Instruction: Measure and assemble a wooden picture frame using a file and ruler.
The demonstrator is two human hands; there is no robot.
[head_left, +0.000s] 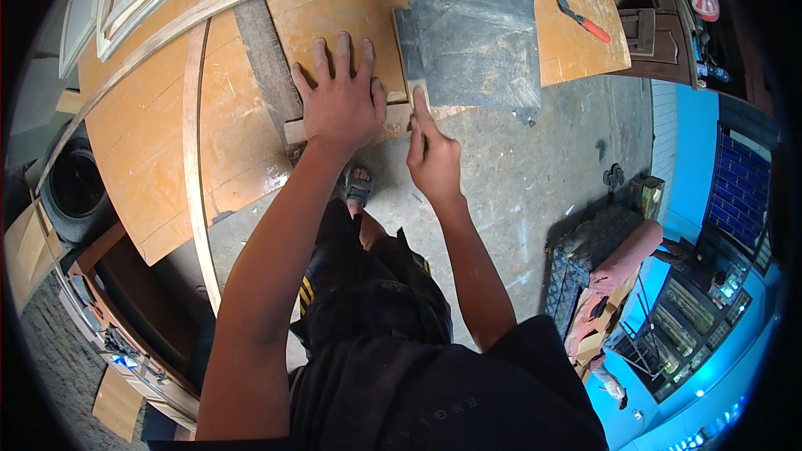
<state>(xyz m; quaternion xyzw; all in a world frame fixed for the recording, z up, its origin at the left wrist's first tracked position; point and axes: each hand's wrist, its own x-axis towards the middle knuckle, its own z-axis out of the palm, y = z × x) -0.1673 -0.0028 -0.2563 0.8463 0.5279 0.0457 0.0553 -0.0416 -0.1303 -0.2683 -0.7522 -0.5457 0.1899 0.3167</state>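
My left hand lies flat with fingers spread on a brown wooden panel. Its heel rests over a pale wooden strip along the panel's near edge. My right hand is closed at that strip's right end, forefinger stretched along the light end of a narrow, dark-faced piece and thumb below. That piece runs along the panel's right side; its exact kind is unclear. Directly right of it lies a dark grey, dusty sheet, which overhangs the table's near edge.
The brown worktable carries long pale wooden strips and a dark grey plank. A red-handled tool lies at the far right. A tyre stands at left. A dark padded seat stands on the concrete floor at right.
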